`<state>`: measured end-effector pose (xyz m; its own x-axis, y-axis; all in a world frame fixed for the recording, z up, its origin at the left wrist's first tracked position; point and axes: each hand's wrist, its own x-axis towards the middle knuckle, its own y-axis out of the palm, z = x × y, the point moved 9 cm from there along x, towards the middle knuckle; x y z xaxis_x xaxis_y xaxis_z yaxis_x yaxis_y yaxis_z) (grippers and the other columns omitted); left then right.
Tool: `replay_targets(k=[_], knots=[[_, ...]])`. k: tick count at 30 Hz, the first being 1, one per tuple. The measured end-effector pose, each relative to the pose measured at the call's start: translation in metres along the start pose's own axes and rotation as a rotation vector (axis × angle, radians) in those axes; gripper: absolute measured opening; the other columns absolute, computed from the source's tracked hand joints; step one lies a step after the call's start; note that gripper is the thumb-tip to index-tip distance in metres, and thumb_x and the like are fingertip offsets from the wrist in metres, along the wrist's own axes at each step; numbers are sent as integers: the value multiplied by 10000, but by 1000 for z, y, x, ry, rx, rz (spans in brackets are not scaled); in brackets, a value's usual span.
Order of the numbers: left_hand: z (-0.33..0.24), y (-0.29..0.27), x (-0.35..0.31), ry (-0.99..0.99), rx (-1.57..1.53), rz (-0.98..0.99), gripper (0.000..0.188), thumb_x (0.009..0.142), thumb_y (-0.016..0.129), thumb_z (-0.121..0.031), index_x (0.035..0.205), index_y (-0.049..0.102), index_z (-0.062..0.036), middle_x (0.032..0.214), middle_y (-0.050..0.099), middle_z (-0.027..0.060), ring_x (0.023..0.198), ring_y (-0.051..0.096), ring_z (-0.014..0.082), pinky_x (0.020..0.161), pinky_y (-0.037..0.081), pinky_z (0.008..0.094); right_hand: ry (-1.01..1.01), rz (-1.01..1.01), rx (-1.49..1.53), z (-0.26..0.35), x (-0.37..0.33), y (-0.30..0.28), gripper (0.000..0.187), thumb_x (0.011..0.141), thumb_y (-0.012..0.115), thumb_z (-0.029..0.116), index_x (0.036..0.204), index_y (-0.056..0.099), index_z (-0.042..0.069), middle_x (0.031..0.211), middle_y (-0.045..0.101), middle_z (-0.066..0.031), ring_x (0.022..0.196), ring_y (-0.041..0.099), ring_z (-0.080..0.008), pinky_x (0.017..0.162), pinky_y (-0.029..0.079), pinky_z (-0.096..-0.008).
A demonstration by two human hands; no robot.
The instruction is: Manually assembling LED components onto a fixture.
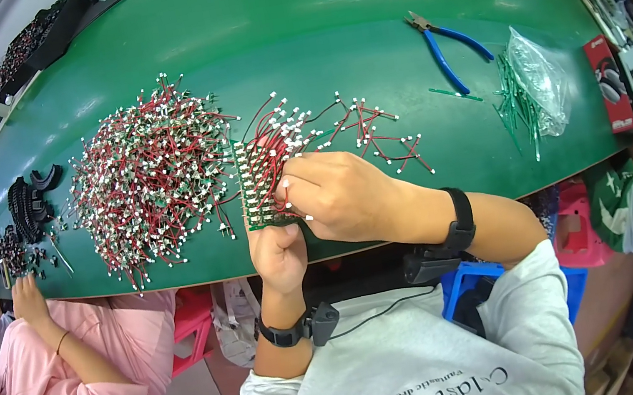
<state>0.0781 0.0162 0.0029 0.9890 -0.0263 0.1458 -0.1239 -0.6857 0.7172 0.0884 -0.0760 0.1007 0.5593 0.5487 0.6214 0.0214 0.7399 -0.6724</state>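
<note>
at the near edge of the green table point(352, 13), the left hand point(279, 256) is gripping the lower end of a narrow green circuit board strip point(252, 196), fingers clenched around it and holding it upright over the tabletop. the right hand point(341, 193) is pinching one of the red wire leads point(274, 150) plugged along the strip, fingertips closing on a white connector. just left of the strip a big heap of red leads point(148, 180) is lying on the table, and a few loose leads point(381, 131) are lying to the right. blue cutters point(447, 47) and a clear bag of green parts point(537, 78) are sitting well apart, farther right. a person in pink point(51, 371) is working at the left.
</note>
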Motion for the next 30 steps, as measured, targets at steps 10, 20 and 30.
replay_targets(k=[10,20,30], knots=[[-17,-5,6,142,-150,-187,692,748,479,-75,1418,364,55,1414,471,175,1316,440,307,1135,305,446,289,-162,47,-68,4,-52,74,804,715,91,850,684,42,754,604,-95,656,602,-268,579,477,-359],[-19,-7,9,186,-118,-213,725,745,472,-146,1429,344,58,1419,457,222,1307,450,368,1158,284,515,340,28,-225,-99,-1,-11,115,794,691,70,898,649,46,862,590,-96,837,567,-302,760,476,-399],[-16,-14,6,174,-166,-245,673,770,463,-176,1405,384,33,1380,498,191,1262,484,347,1124,327,482,421,36,467,-51,4,-33,117,858,612,-41,969,628,-9,816,620,-87,703,605,-172,640,482,-279]])
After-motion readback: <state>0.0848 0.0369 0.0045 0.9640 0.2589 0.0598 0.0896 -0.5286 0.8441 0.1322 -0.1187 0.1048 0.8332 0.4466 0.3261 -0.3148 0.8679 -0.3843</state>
